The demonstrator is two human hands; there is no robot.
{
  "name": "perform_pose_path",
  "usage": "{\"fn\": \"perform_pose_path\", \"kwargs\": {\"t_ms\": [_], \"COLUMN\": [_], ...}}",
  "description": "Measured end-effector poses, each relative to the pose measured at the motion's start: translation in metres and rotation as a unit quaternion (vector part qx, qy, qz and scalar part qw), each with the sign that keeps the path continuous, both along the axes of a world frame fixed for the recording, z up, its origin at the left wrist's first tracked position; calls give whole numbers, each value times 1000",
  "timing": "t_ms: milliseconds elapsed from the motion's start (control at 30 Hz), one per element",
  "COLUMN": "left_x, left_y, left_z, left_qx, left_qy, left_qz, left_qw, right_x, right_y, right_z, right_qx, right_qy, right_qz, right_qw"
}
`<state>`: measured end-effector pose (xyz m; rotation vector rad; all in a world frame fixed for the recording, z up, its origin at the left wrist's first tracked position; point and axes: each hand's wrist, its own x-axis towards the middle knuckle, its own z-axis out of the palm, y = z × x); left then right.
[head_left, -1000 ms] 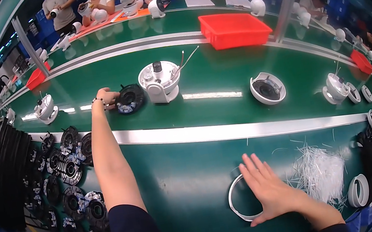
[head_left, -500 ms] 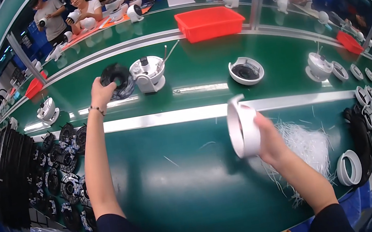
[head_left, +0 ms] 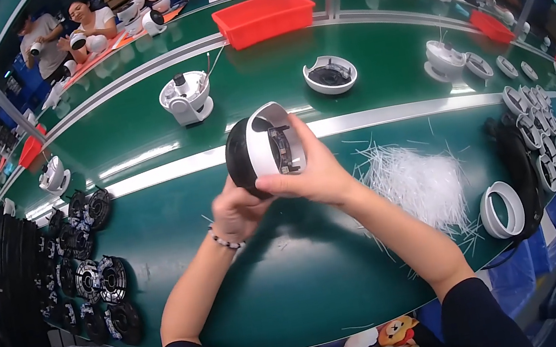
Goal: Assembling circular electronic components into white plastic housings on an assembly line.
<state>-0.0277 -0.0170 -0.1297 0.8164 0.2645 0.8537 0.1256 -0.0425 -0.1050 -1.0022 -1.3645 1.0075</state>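
Observation:
Above the middle of the bench my two hands bring a black round part and a white ring housing together. My left hand [head_left: 238, 209] is closed on the black round part [head_left: 240, 156] from below and the left. My right hand [head_left: 311, 174] grips the white ring housing [head_left: 269, 120], its thumb across the lower rim and its fingers behind. The black part sits against the back of the ring, and a circuit board [head_left: 283, 149] shows inside the opening. How far the two are seated I cannot tell.
Loose white strips [head_left: 412, 184] lie in a pile right of my hands. Another white ring [head_left: 502, 209] stands beside them. Several black round parts [head_left: 112, 278] sit at left. Beyond, the green belt [head_left: 265, 95] carries a white camera base [head_left: 185, 99], a white shell [head_left: 330, 75] and a red bin [head_left: 267, 19].
Both hands have come together at the middle, the left drawing the black part back from the belt, the right carrying the white ring leftward. The view has shifted to the right.

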Motion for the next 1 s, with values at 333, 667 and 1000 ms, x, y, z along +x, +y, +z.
{"fn": "perform_pose_path", "kwargs": {"t_ms": [333, 667, 1000], "left_x": [-2, 2, 10], "left_y": [15, 13, 2], "left_z": [3, 3, -3], "left_qx": [-109, -120, -49], "left_qy": [-25, -106, -36], "left_qz": [15, -83, 72], "left_qw": [994, 984, 996], "right_x": [-8, 15, -8], "right_y": [-19, -5, -19], "right_z": [13, 12, 14], "right_qx": [-2, 130, -51], "right_qy": [-329, -345, -116], "right_qz": [-4, 40, -34], "right_qw": [944, 929, 991]}}
